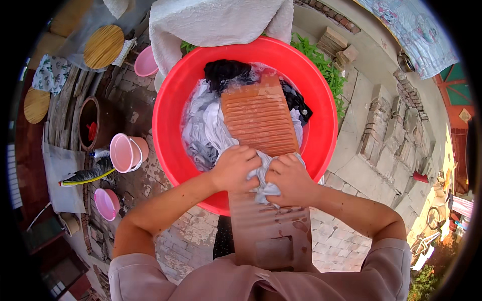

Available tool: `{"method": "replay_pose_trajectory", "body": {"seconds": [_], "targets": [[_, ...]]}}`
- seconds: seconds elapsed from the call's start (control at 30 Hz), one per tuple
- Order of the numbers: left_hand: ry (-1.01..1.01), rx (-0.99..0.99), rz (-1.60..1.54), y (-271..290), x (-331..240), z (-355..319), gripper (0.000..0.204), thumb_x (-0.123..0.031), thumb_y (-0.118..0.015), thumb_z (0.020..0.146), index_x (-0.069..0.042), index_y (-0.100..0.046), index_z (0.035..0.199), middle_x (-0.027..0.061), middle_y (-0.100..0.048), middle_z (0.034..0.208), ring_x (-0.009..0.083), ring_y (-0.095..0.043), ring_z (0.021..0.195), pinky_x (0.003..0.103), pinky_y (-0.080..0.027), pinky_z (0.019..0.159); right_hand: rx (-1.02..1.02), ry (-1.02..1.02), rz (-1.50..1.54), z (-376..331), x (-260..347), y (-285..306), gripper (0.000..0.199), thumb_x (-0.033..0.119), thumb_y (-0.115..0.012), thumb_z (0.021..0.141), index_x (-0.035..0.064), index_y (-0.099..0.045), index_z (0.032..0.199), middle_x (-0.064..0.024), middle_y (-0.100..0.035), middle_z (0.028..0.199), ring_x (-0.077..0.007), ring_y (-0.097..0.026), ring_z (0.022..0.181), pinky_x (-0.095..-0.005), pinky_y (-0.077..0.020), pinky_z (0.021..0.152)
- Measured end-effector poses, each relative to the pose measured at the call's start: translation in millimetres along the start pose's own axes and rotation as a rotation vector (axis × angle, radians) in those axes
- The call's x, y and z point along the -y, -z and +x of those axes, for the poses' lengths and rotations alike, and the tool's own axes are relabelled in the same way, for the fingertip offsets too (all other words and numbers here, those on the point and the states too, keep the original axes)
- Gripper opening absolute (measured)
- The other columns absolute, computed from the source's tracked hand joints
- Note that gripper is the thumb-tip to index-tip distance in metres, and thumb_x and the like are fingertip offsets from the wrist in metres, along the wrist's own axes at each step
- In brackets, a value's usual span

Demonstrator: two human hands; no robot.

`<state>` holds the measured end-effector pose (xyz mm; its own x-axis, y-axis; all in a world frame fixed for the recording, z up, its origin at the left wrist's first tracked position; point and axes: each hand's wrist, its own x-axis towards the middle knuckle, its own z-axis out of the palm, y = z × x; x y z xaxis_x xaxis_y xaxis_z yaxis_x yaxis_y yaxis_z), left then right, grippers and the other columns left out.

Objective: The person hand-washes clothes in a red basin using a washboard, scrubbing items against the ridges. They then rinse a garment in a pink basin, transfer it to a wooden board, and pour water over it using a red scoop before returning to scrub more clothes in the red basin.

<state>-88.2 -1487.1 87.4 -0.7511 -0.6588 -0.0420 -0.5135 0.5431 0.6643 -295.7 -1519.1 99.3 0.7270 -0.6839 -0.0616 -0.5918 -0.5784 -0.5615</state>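
Observation:
A ridged brown washboard (258, 118) leans in a large red basin (168, 120), its near end sloping up against my body. Across its middle, at the basin's near rim, lies a wet light-grey cloth (263, 175). My left hand (236, 168) grips this cloth from the left, fingers curled into it. From the right, my right hand (290, 180) clutches the same cloth, close beside the left. The cloth trails up-left toward pale laundry (201, 125) in the basin. Black garments (226, 72) lie at the far side, partly behind the washboard.
Left of the basin stand a pink bucket (128, 153) with a handle, a small pink basin (106, 204) and a brown jar (88, 123). A white cloth (221, 22) hangs just beyond the far rim. Green plants (324, 70) and stacked bricks (396, 125) are at the right.

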Motion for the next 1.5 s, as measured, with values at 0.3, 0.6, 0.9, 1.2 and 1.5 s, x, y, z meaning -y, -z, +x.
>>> {"method": "replay_pose_trajectory", "body": {"seconds": [0.3,0.6,0.9,1.2,1.5], "targets": [[0.332,-0.33,0.032,-19.4,98.8,53.4,0.055,-0.028,-0.061,0.08,-0.002,-0.049,0.128,0.019,-0.044,0.136,0.0355,-0.041,0.126,0.045,-0.03,0.106,0.001,-0.171,-0.053,44.8,-31.2,-13.9,0.06,0.024,-0.06,0.075,0.007,-0.048,0.131,-0.0173,-0.045,0.134,-0.0363,-0.036,0.127,-0.0479,-0.029,0.104],[0.398,-0.471,0.255,-7.8,122.3,94.6,0.052,-0.028,-0.045,0.089,0.004,-0.043,0.131,0.0223,-0.04,0.139,0.0326,-0.036,0.131,0.042,-0.028,0.108,-0.263,-0.195,-0.446,91.5,-58.6,-34.6,0.067,0.024,-0.059,0.075,-0.0026,-0.039,0.133,-0.0209,-0.042,0.135,-0.0354,-0.032,0.131,-0.0478,-0.0258,0.106],[0.629,-0.294,0.177,6.0,80.1,-24.7,0.095,-0.06,-0.06,0.076,0.007,-0.031,0.137,0.0241,-0.038,0.14,0.0371,-0.041,0.127,0.038,-0.033,0.104,-0.1,0.049,-0.06,26.5,-7.1,-6.7,0.039,0.017,-0.066,0.068,0.0059,-0.056,0.104,-0.014,-0.057,0.096,-0.0344,-0.052,0.096,-0.045,-0.037,0.086],[1.242,-0.925,-0.602,-4.6,156.5,52.0,0.092,-0.051,-0.068,0.072,0.009,-0.036,0.134,0.0306,-0.049,0.127,0.0379,-0.048,0.121,0.039,-0.036,0.102,-0.414,-0.445,-0.319,140.2,-54.0,-41.0,0.036,0.025,-0.069,0.072,0.0109,-0.061,0.104,-0.0114,-0.059,0.099,-0.0313,-0.051,0.102,-0.0433,-0.036,0.091],[0.063,-0.247,-0.051,6.6,-28.4,-41.9,0.044,-0.03,-0.079,0.056,-0.006,-0.056,0.085,0.0088,-0.056,0.077,0.0273,-0.055,0.083,0.039,-0.037,0.081,-0.053,-0.043,-0.043,-68.4,72.6,20.3,0.05,0.027,-0.079,0.052,0.0107,-0.059,0.095,-0.0087,-0.051,0.092,-0.0294,-0.049,0.099,-0.0496,-0.0351,0.094]]}}
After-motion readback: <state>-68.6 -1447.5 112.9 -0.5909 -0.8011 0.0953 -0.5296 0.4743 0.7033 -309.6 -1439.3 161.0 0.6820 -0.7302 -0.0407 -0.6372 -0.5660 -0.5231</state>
